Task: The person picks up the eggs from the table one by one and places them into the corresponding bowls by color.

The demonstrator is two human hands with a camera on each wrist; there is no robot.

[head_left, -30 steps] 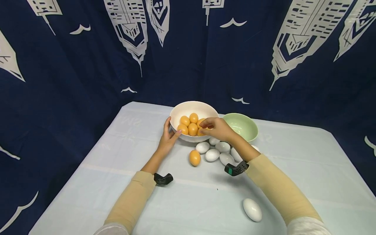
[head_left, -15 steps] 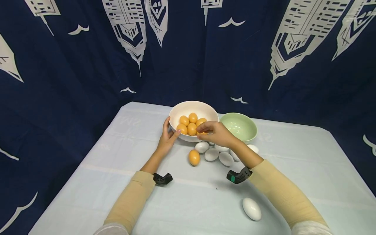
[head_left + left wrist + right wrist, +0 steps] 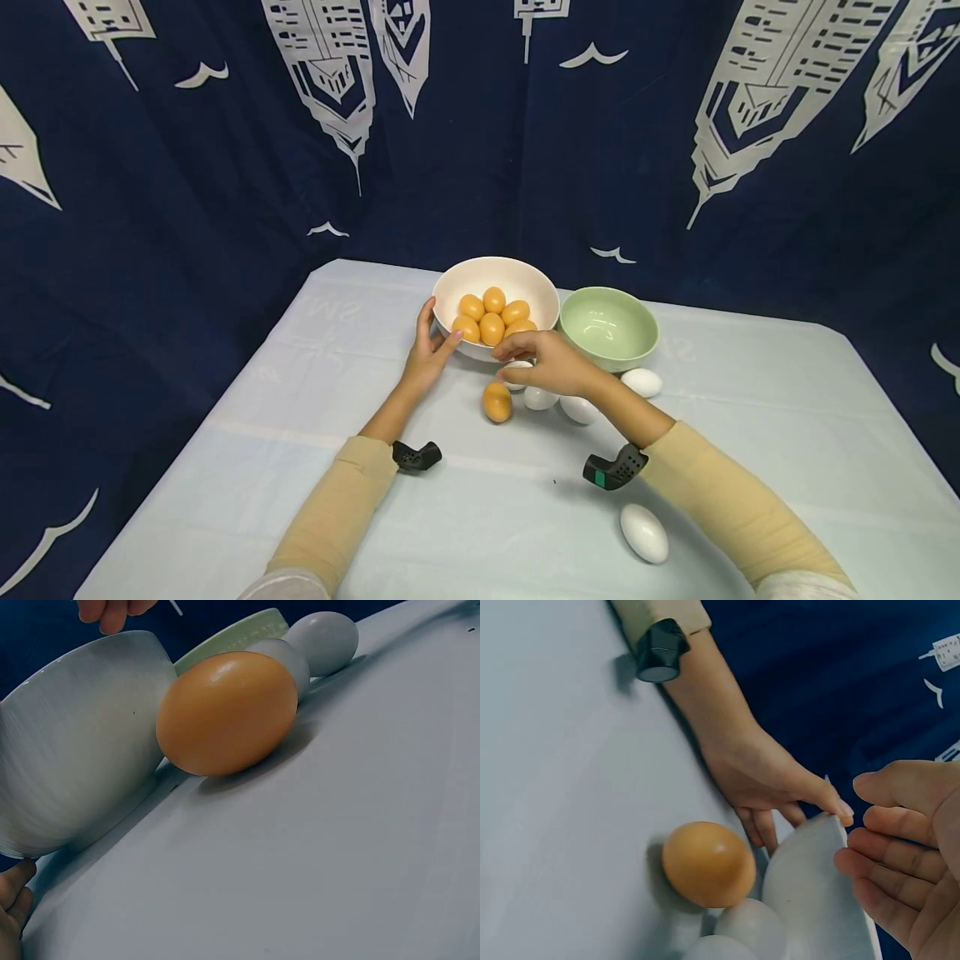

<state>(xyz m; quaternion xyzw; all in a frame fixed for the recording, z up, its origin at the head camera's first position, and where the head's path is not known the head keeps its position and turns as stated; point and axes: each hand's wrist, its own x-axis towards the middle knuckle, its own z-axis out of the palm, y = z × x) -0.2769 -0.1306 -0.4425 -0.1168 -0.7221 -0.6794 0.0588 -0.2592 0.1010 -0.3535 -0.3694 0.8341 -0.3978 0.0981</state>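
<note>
A cream bowl [image 3: 528, 287] holds several orange eggs [image 3: 492, 328]. My left hand [image 3: 429, 354] grips its left side, thumb at the rim, as the right wrist view also shows [image 3: 761, 769]. Just over the bowl's front right edge is my right hand [image 3: 547, 362], fingers loosely bent with nothing between them; the right wrist view shows its bare palm [image 3: 911, 855]. Below that hand, white eggs [image 3: 579, 409] lie on the table, partly hidden by it. One orange egg [image 3: 497, 402] rests on the table in front of the bowl, large in the left wrist view [image 3: 227, 714].
An empty green bowl [image 3: 609, 327] stands right of the cream one, with a white egg [image 3: 641, 382] at its front. Another white egg [image 3: 644, 534] lies near the right forearm. A dark blue patterned cloth [image 3: 480, 167] hangs behind the white table [image 3: 262, 467].
My right hand has left the eggs in the bowl and moved down toward the front, uncovering the orange egg at the bowl's right. The left hand has stayed on the bowl.
</note>
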